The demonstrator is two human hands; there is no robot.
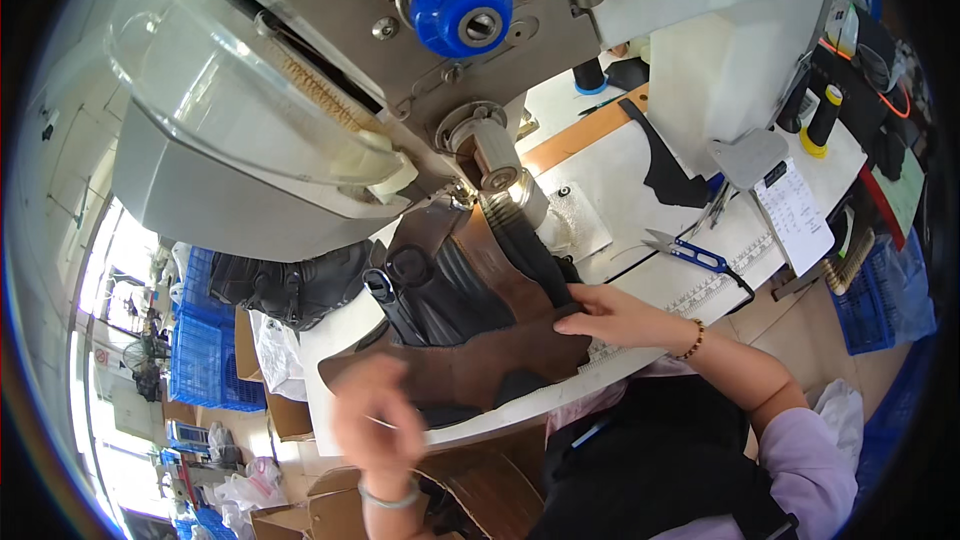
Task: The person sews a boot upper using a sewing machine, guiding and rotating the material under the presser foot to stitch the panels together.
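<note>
A brown and black leather workpiece (490,360) made of several sewn panels lies on the white machine table, its far end under the sewing machine's presser foot (462,192). On its black part sits a dark round piece (409,266) beside a shiny ring-like fitting (380,285). My right hand (605,318) grips the workpiece's right edge, thumb on top and fingers partly tucked behind it. In front of the near left edge is my left hand (378,420), smeared by motion, its fingers unclear. A thin pale line (380,424) crosses it; I cannot tell what it is.
Over the work hangs the machine head with a blue knob (462,12) and a clear guard (240,100). Blue-handled thread snips (690,252) lie at right near a ruler strip (690,298). Black leather pieces (290,288) sit at left by blue crates (213,340); cardboard boxes (490,490) stand below.
</note>
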